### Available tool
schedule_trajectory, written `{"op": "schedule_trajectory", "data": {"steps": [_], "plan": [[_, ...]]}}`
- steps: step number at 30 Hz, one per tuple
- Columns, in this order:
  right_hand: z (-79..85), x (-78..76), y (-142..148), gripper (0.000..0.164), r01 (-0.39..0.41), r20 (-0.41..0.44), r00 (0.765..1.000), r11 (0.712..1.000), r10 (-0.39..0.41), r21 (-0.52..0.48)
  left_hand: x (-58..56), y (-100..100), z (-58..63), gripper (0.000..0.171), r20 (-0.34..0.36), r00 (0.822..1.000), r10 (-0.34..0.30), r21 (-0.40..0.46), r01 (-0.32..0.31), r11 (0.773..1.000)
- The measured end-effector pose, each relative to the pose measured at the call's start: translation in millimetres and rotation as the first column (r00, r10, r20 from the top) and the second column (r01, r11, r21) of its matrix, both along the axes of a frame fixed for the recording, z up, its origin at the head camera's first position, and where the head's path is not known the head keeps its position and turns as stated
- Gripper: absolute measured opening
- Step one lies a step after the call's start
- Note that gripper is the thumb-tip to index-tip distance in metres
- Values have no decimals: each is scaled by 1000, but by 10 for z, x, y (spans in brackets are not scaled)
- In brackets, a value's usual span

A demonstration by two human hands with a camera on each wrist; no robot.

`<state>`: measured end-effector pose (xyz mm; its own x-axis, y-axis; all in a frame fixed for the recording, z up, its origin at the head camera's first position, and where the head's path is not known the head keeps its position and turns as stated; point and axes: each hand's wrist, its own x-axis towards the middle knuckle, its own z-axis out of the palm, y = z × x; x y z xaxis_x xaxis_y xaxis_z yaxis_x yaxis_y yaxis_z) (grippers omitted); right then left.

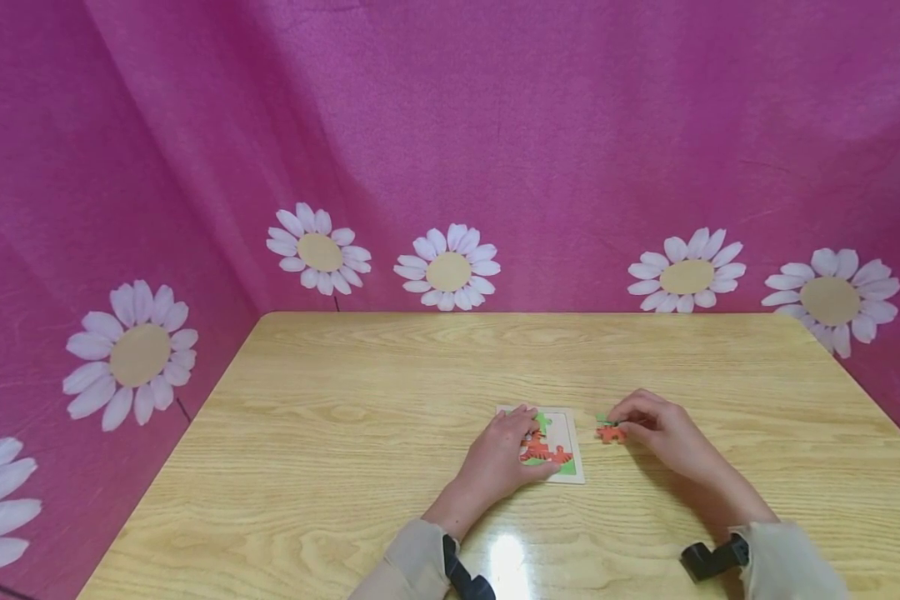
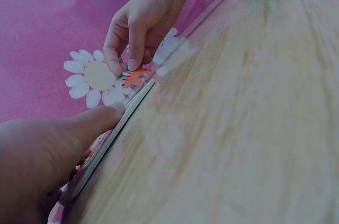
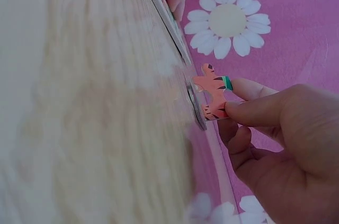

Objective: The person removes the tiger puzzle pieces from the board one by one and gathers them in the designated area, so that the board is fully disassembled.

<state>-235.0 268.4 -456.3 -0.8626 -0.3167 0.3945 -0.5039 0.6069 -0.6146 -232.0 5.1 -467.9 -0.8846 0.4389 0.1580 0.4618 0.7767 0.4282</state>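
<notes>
A square jigsaw puzzle board (image 1: 577, 450) with a pale frame lies on the table, partly filled with orange and green pieces (image 1: 542, 450). My left hand (image 1: 498, 454) rests over its left side, the straight thumb along the near edge and the other fingers across the top; it covers part of the picture. To the right of the board, my right hand (image 1: 663, 429) pinches an orange puzzle piece (image 3: 213, 94) with black stripes and a green corner between thumb and fingers. That piece is just above the tabletop. A thin dark edge shows beneath it in the right wrist view; what it is I cannot tell.
The wood-grain table (image 1: 330, 417) reaches back to a pink curtain (image 1: 540, 150) printed with white daisies. A similar curtain hangs on the left. Each wrist carries a black camera strap (image 1: 712, 560).
</notes>
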Motion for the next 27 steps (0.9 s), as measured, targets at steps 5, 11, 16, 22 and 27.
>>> {"op": "schedule_trajectory", "data": {"steps": [5, 11, 16, 22, 27], "plan": [[6, 11, 53, 17, 23, 34, 999, 1000, -23, -7, 2, 0, 2, 59, 14, 1000, 5, 3, -5, 1000], [5, 4, 107, 19, 45, 22, 999, 999, -45, -6, 1, 1, 6, 58, 23, 1000, 5, 2, -5, 1000], [-2, 6, 164, 19, 56, 19, 998, 998, -56, -1, -9, 2, -3, 58, 13, 1000, 5, -4, -5, 1000], [-7, -1, 238, 20, 86, 36, 996, 996, -86, 8, -6, 1, 5, 57, 9, 1000, -1, 0, 1, 1000], [15, 3, 278, 20, 94, 55, 994, 995, -95, 10, -6, -1, 9, 58, 11, 1000, -6, -4, 6, 1000]]}}
